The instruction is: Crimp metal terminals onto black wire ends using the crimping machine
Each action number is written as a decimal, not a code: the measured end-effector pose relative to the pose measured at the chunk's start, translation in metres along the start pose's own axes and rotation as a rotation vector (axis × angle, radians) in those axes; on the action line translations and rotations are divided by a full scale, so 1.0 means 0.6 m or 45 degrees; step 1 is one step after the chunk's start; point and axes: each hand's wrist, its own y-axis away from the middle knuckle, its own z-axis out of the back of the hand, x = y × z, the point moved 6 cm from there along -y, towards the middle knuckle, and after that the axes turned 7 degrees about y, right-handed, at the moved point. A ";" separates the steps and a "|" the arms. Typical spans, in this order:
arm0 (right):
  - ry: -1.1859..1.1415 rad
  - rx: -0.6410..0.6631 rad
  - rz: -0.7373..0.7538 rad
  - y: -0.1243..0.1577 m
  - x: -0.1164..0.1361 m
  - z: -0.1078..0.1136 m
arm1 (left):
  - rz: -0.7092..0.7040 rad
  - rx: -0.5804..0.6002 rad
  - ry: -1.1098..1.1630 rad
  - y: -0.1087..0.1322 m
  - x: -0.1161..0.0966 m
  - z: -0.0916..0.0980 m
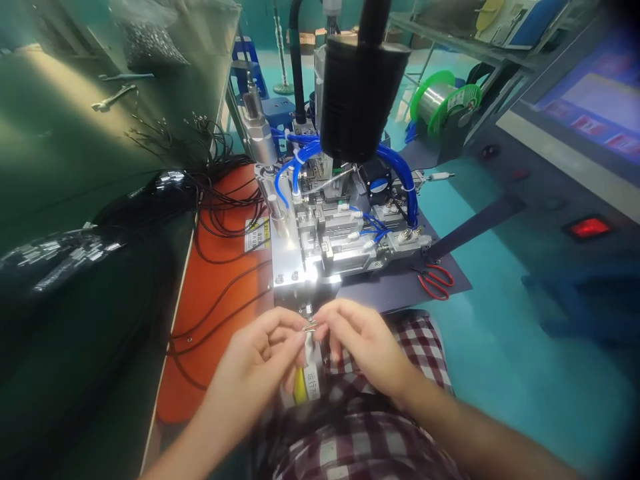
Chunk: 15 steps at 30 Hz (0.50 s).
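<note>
My left hand [273, 350] is closed in a pinch, thumb against forefinger. My right hand [363, 343] pinches from the other side, its fingertips close to those of the left. Between the two sets of fingertips show small thin metal pieces [311, 327], pin-like and too small to name more exactly. Both hands are just in front of a bench machine [340, 250] with metal slides and blue air tubes. Below the fingers, a label with yellow and white areas [306, 383] is partly covered by my left hand.
Black cables [220, 207] run over an orange board [210, 293] on the left. Red-handled cutters [436, 280] lie at the right. A black cylinder [360, 100] hangs over the machine. Behind stands a green wire spool [435, 103]; a control panel with a red lit switch [590, 228] is at right.
</note>
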 end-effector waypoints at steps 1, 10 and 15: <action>0.021 -0.007 -0.011 -0.001 -0.002 0.000 | 0.029 -0.004 0.038 -0.002 0.004 0.000; 0.066 -0.047 -0.075 -0.005 -0.011 -0.014 | 0.118 -0.016 0.134 0.000 0.029 0.001; -0.065 0.029 -0.113 -0.007 -0.007 -0.026 | 0.002 -0.042 0.117 0.011 0.020 0.006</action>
